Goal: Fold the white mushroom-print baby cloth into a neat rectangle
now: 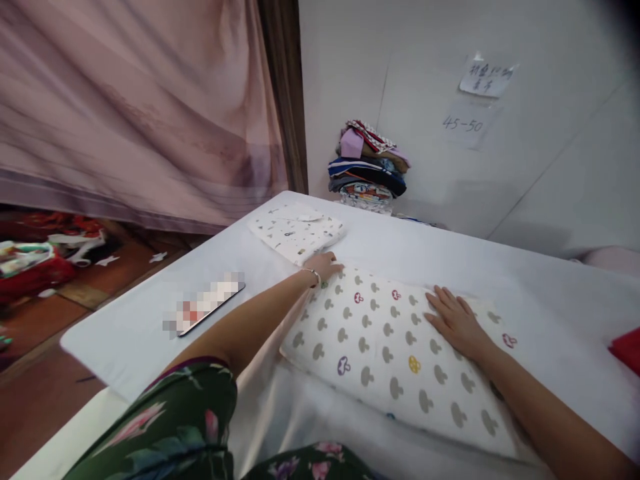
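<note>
A white cloth printed with grey and coloured mushrooms [385, 347] lies folded on the white table [525, 280] in front of me. My left hand [327, 265] rests on its far left corner, fingers curled down onto the fabric, a bracelet on the wrist. My right hand [455, 320] lies flat on the cloth's right part with fingers stretched out. Beyond the left hand sits a second folded white garment with small dark prints [297, 232].
A flat phone-like object [207, 305] lies on the table's left part. A stack of folded coloured clothes [367, 167] stands against the white wall at the back. A pink curtain [140, 113] hangs left; red items lie on the floor [30, 267]. A red thing [627, 350] shows at the right edge.
</note>
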### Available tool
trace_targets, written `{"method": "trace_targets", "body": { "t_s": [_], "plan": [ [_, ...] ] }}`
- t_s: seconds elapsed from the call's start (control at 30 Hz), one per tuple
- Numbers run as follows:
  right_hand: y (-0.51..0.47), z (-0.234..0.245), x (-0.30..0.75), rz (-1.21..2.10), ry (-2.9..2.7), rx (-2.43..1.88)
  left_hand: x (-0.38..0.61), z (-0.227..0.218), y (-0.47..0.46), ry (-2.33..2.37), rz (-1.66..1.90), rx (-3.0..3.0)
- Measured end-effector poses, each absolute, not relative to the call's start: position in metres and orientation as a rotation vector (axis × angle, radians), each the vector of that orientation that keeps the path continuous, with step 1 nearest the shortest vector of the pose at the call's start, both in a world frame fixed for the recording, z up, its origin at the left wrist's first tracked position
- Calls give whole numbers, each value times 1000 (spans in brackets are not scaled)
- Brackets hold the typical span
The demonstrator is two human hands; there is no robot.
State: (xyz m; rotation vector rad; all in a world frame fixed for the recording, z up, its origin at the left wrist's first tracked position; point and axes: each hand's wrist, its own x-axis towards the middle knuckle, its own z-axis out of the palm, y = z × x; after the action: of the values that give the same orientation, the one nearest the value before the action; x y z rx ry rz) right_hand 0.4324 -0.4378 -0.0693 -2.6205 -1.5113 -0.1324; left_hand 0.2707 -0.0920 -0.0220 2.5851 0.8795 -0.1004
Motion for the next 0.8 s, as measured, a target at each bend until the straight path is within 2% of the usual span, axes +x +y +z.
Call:
{"method": "trace_targets", "body": {
  "t_s": [0.17, 0.3, 0.5, 0.63, 0.8],
  "plan": [
    [-430, -59, 401, -115, -1623, -2533, 245, -15, -85, 954, -134, 2415],
    [-420, -61, 385, 34, -1678, -2539, 230, -23, -97, 1011, -43, 2460],
    [-405, -47, 355, 49, -1665, -2522, 226, -28, -112, 1076, 45, 2488],
    [-399, -43, 337, 242, -1690, -2561, 223, -25, -117, 1092, 45, 2486],
    [-370, -13, 324, 214, -1710, -2483, 205, -23, -128, 1099, 13, 2450]
  ]
}}
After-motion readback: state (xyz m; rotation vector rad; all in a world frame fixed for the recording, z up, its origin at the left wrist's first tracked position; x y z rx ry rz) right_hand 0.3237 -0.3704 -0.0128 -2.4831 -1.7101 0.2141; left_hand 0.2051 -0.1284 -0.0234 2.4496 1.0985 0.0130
